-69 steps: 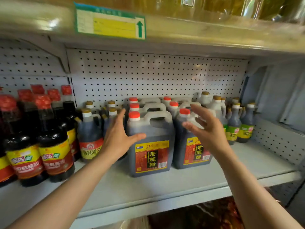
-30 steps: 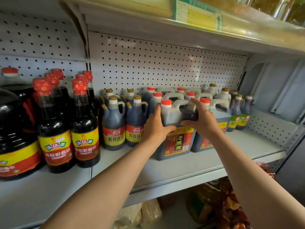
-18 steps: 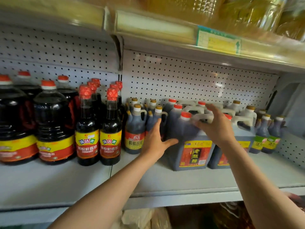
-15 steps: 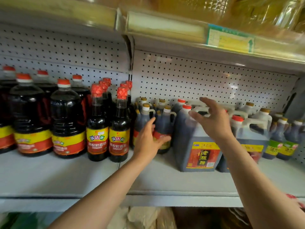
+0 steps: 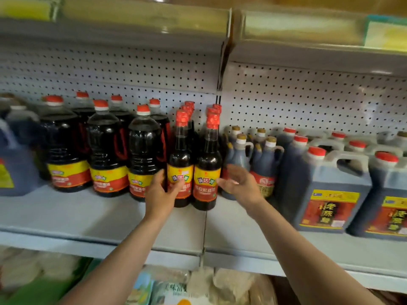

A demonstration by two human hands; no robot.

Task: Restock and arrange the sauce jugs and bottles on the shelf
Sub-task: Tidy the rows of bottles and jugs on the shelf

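Two tall slim sauce bottles with red caps and yellow-red labels stand side by side at the middle of the grey shelf (image 5: 88, 216). My left hand (image 5: 159, 194) holds the left slim bottle (image 5: 180, 159), fingers along its left side and thumb across its label. My right hand (image 5: 239, 183) is spread open just right of the right slim bottle (image 5: 208, 159), fingertips close to its label; I cannot tell whether they touch. More slim bottles stand in rows behind these two.
Left of the slim bottles stand several large round dark bottles (image 5: 144, 150). To the right are small gold-capped jugs (image 5: 241, 153), then big square jugs (image 5: 330, 186) with red caps. An upper shelf (image 5: 132, 29) hangs overhead. Bagged goods (image 5: 198, 287) lie below.
Both hands left the big square jug and moved left to the slim bottles. My left hand took hold of the left slim bottle. The view shifted left.
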